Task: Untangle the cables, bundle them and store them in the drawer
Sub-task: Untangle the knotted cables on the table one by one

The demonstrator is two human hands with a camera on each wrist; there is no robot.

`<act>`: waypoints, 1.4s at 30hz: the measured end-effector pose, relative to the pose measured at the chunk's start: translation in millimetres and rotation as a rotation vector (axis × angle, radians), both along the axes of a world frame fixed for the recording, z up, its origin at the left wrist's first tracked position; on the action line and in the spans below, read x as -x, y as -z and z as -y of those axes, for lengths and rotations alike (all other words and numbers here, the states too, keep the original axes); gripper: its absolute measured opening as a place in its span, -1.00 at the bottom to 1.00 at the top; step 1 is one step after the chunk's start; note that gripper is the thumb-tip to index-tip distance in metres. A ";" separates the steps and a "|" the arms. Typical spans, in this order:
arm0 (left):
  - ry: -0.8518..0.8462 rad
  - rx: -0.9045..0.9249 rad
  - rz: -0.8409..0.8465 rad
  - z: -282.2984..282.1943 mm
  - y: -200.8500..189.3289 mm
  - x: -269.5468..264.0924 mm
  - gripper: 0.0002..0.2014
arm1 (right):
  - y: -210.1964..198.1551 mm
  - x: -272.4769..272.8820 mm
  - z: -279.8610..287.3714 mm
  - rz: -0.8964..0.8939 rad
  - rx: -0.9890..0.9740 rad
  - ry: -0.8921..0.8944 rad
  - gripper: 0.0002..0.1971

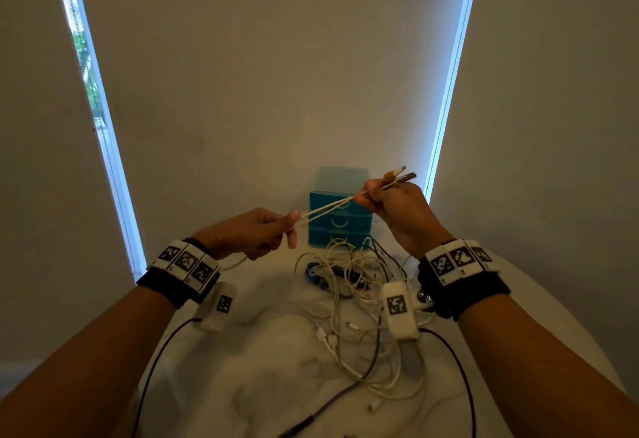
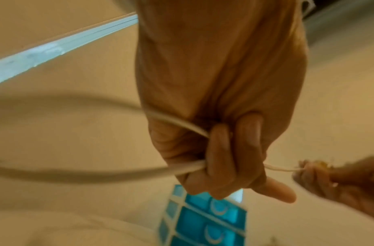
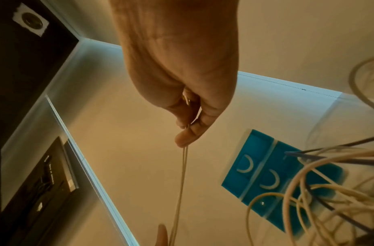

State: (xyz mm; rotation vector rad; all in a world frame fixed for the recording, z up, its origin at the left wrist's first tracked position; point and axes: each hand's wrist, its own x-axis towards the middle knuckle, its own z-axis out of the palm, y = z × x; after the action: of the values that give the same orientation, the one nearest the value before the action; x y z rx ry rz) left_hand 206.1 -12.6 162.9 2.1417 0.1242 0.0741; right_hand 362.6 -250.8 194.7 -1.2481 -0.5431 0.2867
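Note:
A doubled white cable (image 1: pixel 328 207) stretches in the air between both hands. My right hand (image 1: pixel 394 202) pinches its two plug ends (image 1: pixel 403 175), which stick out past the fingers. My left hand (image 1: pixel 262 230) grips the two strands lower down; in the left wrist view the fingers (image 2: pixel 219 149) curl round the cable (image 2: pixel 181 169), whose loop trails off left. The right wrist view shows the thumb and fingers (image 3: pixel 190 133) pinching the pair of strands (image 3: pixel 181 183). A tangle of white and grey cables (image 1: pixel 349 285) lies on the white table (image 1: pixel 242 385). The blue drawer unit (image 1: pixel 340 220) stands behind it, all drawers closed.
A small blue and black object (image 1: pixel 313 273) lies within the tangle. Loose white connectors (image 1: pixel 328 337) and a dark cable (image 1: pixel 328 406) lie nearer me. Thin black wires run from my wrist bands across the table. A pale wall and blinds stand just behind the drawer unit.

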 end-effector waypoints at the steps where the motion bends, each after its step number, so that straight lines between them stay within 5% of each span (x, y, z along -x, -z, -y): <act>1: -0.030 -0.103 -0.051 -6.3 4.5 2.1 -0.27 | 1.8 -2.7 0.4 -0.005 0.011 0.017 -0.85; 4: -0.172 -0.484 -0.106 -33.6 19.5 6.0 -0.19 | 4.3 -6.7 2.7 -0.066 0.005 0.035 -0.88; 8: -0.416 -0.767 0.049 -75.1 3.8 4.3 -0.07 | 7.8 3.2 -2.6 -0.033 0.095 -0.013 -0.95; 11: -0.647 -1.097 0.379 -91.6 -36.0 -10.2 -0.45 | 1.0 9.9 -9.4 0.050 0.088 -0.010 -0.88; 14: -0.752 -1.247 0.671 -94.3 -65.7 -18.2 -0.63 | -3.7 12.4 -13.2 0.142 0.097 0.043 -0.88; 16: -0.704 -1.271 0.623 -100.7 -61.6 -22.7 -0.64 | 0.7 12.3 -15.3 0.194 0.157 0.078 -0.89; 18: -0.636 -1.309 0.294 -108.0 -37.2 -29.6 -0.62 | 10.4 12.0 -16.8 0.171 0.205 0.081 -0.88; 21: -0.536 -1.212 -0.128 -102.4 6.0 -39.8 -0.56 | 24.5 15.3 -15.6 0.158 0.291 0.078 -0.80; 23: -0.450 -1.050 0.017 -82.5 22.8 -51.5 -0.63 | 31.9 17.9 -14.8 0.173 0.337 0.052 -0.80; 26: -0.201 -0.635 0.462 -20.2 20.0 -64.0 -0.76 | 37.5 19.6 -16.1 0.170 0.382 0.032 -0.81; 31: 0.010 -0.159 0.272 61.6 -11.2 -78.6 -0.69 | 32.3 22.0 -17.0 0.240 0.378 0.065 -0.90; 35: 0.011 -0.096 0.063 71.3 -12.1 -83.9 -0.11 | 28.4 18.8 -6.3 0.263 0.415 0.107 -0.91; 39: -0.131 -0.328 0.061 65.1 -17.4 -81.1 -0.41 | 22.5 28.2 5.5 0.174 0.403 -0.105 -0.69; 42: -0.333 -0.478 0.127 41.7 -19.7 -79.8 -0.67 | 31.6 38.9 0.0 0.403 0.790 -0.137 -0.74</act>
State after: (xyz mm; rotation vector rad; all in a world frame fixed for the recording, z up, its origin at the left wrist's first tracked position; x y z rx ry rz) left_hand 285.9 -54.3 182.6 2.5632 0.4235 0.4744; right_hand 323.7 -250.8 163.2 -2.0611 -0.9115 0.3852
